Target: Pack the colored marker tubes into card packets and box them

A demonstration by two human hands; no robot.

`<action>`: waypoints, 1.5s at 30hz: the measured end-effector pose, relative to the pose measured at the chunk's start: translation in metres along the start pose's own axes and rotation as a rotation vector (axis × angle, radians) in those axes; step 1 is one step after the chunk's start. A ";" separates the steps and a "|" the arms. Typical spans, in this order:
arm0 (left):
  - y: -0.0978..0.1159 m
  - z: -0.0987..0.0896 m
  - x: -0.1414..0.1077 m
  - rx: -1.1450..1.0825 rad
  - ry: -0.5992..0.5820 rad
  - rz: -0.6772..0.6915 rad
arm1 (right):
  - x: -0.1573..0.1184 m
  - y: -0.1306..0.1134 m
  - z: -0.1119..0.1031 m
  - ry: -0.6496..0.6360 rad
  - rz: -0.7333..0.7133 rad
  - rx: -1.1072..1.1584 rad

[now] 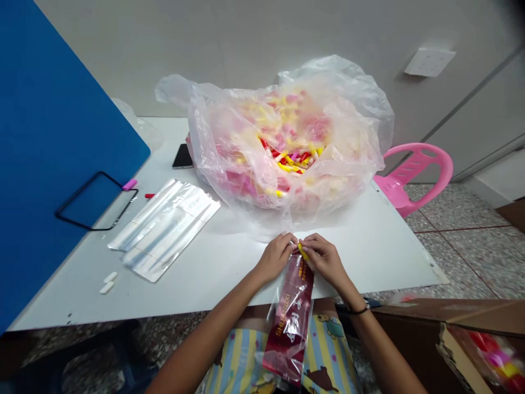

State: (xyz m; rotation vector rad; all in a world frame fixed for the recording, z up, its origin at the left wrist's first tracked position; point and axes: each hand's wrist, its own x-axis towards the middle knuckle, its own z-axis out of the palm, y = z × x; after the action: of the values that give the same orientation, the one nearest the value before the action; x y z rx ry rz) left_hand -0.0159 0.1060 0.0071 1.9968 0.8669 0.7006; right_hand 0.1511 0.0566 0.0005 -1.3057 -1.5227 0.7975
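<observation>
A lap in striped, cartoon-print cloth (324, 350) lies nearest the camera, with a red-printed plastic packet (289, 323) hanging over it. The left hand (275, 257) and right hand (326, 260) meet above the table's near edge, fingers curled and pinching the packet's top, fingertips almost touching beside a yellow stick (302, 251) at its mouth. Just beyond them, a large clear plastic bag (287, 142) heaped with red, yellow and pink sticks sits on the white table (369, 257). Left of it lie flat silvery sleeves (164, 227) and a phone (182, 156). A blue board (53, 137) fills the upper left, a pink plastic chair (414, 169) stands at right, and a cardboard box (426, 339) sits lower right.
</observation>
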 end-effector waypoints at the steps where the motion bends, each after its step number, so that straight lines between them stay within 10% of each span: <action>1: -0.001 -0.001 0.001 -0.015 0.001 -0.017 | -0.001 0.001 0.002 0.007 0.002 0.013; 13: 0.006 0.005 0.005 -0.087 0.022 -0.187 | -0.015 0.001 0.014 0.052 0.161 0.146; 23: 0.007 0.023 -0.005 0.234 0.123 -0.120 | -0.021 0.001 0.008 -0.052 0.203 0.068; 32: -0.001 0.018 0.000 0.443 -0.011 -0.019 | -0.020 -0.001 0.019 -0.038 0.200 0.112; 45: -0.005 0.011 -0.003 0.069 0.115 -0.029 | -0.037 -0.037 0.041 0.015 0.093 -0.614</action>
State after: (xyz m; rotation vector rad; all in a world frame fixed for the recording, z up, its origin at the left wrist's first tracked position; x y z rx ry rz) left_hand -0.0112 0.1006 -0.0032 2.0163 0.9977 0.7850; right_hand 0.0990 0.0169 0.0108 -1.8286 -1.7783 0.3755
